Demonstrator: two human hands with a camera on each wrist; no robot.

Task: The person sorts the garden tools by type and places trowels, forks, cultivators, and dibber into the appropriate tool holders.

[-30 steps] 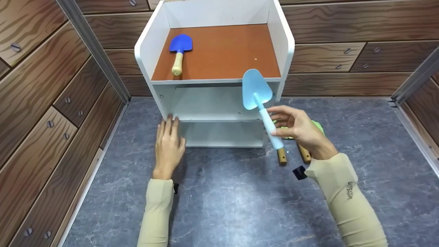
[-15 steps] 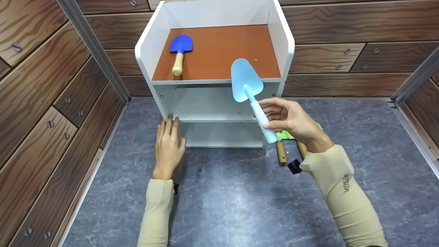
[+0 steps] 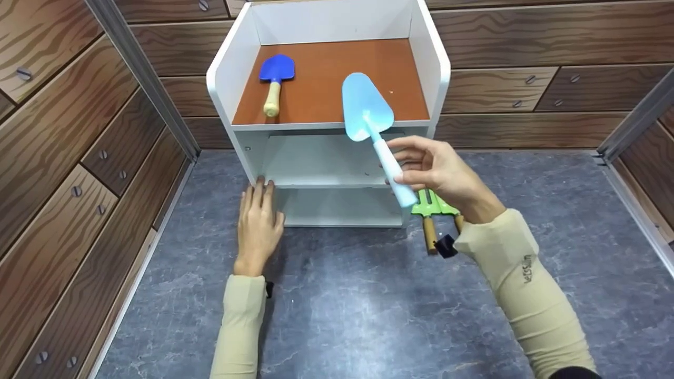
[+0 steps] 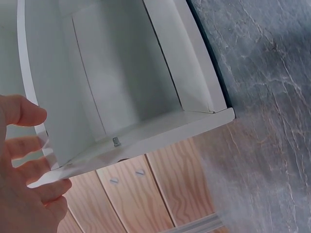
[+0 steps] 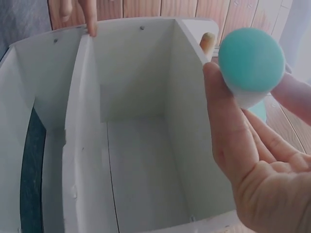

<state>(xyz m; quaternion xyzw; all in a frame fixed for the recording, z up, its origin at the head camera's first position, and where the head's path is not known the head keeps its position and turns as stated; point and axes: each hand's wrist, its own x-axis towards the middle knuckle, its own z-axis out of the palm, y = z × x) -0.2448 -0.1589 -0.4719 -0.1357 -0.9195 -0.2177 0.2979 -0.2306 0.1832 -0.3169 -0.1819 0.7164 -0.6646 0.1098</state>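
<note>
Light-blue trowel with a paler rod-shaped handle (image 3: pixel 374 118), aloft over the white shelf unit's (image 3: pixel 310 158) near edge, right of centre, handle pinched by your right hand (image 3: pixel 442 176), your left hand's (image 3: pixel 258 229) fingers straight, touching the unit's left near edge.

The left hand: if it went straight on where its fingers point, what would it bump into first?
Probably the white shelf unit, right away: the left hand has its fingers at the unit's left front edge. Whether each finger touches is hard to tell.
</note>
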